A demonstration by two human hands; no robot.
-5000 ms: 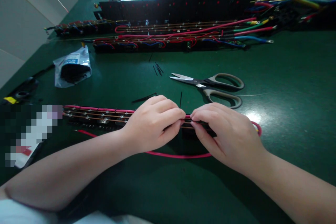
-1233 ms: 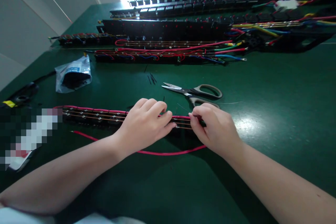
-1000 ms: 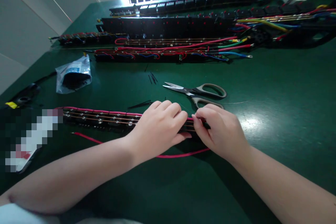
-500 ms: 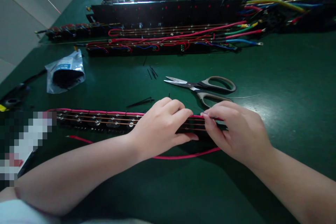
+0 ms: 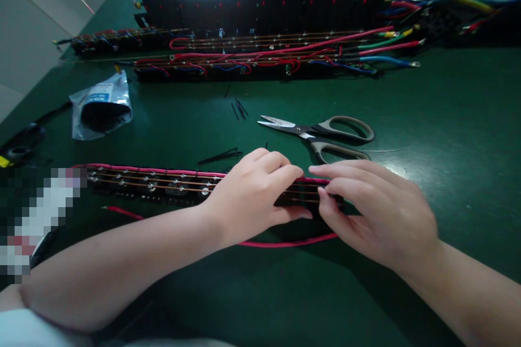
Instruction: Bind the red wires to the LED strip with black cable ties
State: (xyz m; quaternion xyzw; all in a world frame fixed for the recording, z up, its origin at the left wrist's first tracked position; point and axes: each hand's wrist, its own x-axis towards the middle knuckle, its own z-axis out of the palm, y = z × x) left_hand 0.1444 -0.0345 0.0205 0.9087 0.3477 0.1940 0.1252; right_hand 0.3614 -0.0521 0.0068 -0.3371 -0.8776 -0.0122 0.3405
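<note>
My left hand [image 5: 256,190] is closed over a long black strip [image 5: 138,179] with brown rods and metal contacts along its face. Its fingertips lie by the red wire [image 5: 191,173] that runs along the strip's far edge, and the thumb is on the near side. Just to the right, my right hand [image 5: 378,211] hovers at the strip's end with its fingers parted, the index finger stretched over the red wire and the thumb lower down. I see nothing held in it. A loop of red wire [image 5: 280,244] lies in front of the strip.
Scissors [image 5: 301,130] lie partly open just beyond my hands. Black cable ties [image 5: 220,156] are scattered left of them, near a clear plastic bag [image 5: 101,105] with black contents. Several wired black strips [image 5: 252,65] lie across the back of the green table [image 5: 448,114].
My right hand has loosened its pinch at the red wire, and its fingers have spread and shifted slightly right. My left hand stays on the strip. The view has moved slightly.
</note>
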